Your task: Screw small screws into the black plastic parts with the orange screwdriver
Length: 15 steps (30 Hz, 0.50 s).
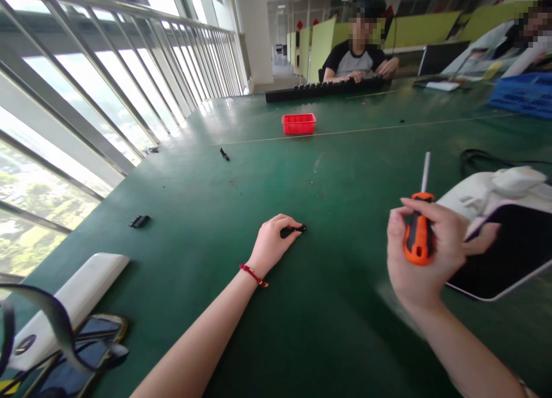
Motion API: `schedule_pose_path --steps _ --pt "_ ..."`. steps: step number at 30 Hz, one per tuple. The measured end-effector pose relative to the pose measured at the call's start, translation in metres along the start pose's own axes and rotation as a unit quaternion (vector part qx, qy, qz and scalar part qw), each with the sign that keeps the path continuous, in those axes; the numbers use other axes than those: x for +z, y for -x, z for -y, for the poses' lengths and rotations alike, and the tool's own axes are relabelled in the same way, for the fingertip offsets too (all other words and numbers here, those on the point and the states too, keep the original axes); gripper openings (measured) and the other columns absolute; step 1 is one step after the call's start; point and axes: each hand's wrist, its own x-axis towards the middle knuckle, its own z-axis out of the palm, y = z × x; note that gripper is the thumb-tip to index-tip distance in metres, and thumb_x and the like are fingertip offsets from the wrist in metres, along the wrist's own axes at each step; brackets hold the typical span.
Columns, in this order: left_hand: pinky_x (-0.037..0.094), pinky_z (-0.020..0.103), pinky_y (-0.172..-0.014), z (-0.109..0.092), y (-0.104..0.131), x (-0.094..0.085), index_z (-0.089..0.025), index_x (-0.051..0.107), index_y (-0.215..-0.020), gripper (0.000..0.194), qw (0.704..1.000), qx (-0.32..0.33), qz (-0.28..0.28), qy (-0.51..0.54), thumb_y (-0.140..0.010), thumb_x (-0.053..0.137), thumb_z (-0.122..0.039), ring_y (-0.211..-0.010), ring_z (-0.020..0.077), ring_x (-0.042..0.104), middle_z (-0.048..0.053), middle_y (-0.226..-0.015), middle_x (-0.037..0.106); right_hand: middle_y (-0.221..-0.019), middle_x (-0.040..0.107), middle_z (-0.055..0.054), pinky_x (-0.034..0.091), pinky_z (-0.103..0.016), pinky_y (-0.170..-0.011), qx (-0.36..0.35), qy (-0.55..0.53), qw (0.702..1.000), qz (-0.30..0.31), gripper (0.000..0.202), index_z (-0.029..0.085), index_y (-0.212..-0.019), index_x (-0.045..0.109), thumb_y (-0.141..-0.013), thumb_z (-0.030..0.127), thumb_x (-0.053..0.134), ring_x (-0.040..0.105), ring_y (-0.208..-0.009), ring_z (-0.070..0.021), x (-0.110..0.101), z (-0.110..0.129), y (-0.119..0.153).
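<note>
The small black part is on the green table, around the middle of the scene. The left hand has it between the thumb and the fingers, which are pinching it, so only some of it can be seen. On the left wrist there is a red bracelet.

To the right, the right hand is raised over the table. Its thumb and some fingers are closed around the orange and black handle of a screwdriver, whose shaft points to the far side; another finger is stretched out to the right. Beside this hand, at the right, is a white device with a black screen.

To the left of the left hand lies a black piece, and farther away another small black piece. At the near left is a long white object.

On the far side stands a red box. Behind it, a person sits by a long black object. A blue basket is at the far right.
</note>
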Motion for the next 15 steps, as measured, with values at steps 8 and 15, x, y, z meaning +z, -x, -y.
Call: schedule_pose_path --steps 8,15 --pt "0.051 0.029 -0.079 0.003 0.0 0.001 -0.019 0.071 -0.085 0.011 1.0 -0.001 0.001 -0.002 -0.078 0.062 -0.016 -0.084 0.0165 0.064 0.003 -0.091 0.069 -0.096 0.067 -0.007 -0.003 -0.074 -0.102 0.002 0.162 0.984 -0.08 0.014 0.022 -0.094 0.061 -0.08 0.023 0.062 0.055 -0.11 -0.0334 0.0 -0.006 -0.016" --pt "0.051 0.029 -0.078 0.001 0.0 0.0 -0.019 0.07 -0.084 0.011 1.0 0.001 -0.002 -0.001 -0.078 0.061 -0.017 -0.084 0.0167 0.064 0.004 -0.091 0.069 -0.094 0.066 -0.006 0.001 -0.069 -0.107 -0.033 0.118 0.99 -0.076 0.016 0.022 -0.094 0.061 -0.078 0.02 0.062 0.059 -0.103 -0.0306 0.0 -0.01 -0.008"
